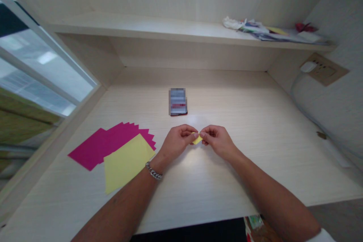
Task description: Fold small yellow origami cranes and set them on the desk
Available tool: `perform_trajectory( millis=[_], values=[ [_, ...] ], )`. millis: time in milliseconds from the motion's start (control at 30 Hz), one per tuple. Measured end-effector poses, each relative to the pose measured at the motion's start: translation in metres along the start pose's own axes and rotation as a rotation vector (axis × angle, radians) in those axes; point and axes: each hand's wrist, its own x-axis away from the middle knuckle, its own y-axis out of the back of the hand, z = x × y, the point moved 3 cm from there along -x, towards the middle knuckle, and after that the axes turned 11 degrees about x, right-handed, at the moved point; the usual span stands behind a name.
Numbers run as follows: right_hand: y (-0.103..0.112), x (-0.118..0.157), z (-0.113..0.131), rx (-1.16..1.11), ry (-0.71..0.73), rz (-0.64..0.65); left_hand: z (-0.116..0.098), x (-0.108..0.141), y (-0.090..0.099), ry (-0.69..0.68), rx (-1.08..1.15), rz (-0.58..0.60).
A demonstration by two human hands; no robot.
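Note:
A small folded piece of yellow paper [197, 139] is pinched between my two hands, just above the middle of the desk. My left hand [181, 137] grips its left side with thumb and fingers; a chain bracelet [154, 171] circles that wrist. On the right side, the fingertips of my right hand [214, 138] close on the same paper. My fingers hide part of its folds. Left of my hands lies a yellow sheet [127, 163], partly over a fan of magenta sheets [119, 140].
Behind my hands lies a phone [178, 101], its screen blurred. Papers and crumpled wrapping [263, 30] rest on the shelf [159, 26] above. At right, a plug in the wall socket [326, 69] trails a grey cable [304, 111]. A window [42, 53] stands at left.

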Motion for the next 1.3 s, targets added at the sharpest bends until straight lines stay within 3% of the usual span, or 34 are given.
perform_trajectory(
  millis=[300, 500, 700, 1300],
  values=[
    [-0.002, 0.002, 0.002, 0.077, 0.034, 0.025, 0.002, 0.001, 0.004, -0.159, -0.174, 0.000],
    [0.002, 0.002, 0.003, 0.163, 0.046, 0.000, -0.002, 0.002, 0.002, -0.149, -0.225, -0.018],
    [0.003, 0.001, 0.001, 0.046, 0.017, 0.078, -0.003, 0.001, 0.005, -0.142, -0.209, -0.051],
    [0.004, -0.002, 0.000, -0.114, -0.010, 0.090, 0.002, -0.002, 0.009, -0.131, -0.158, -0.061]
  ],
)
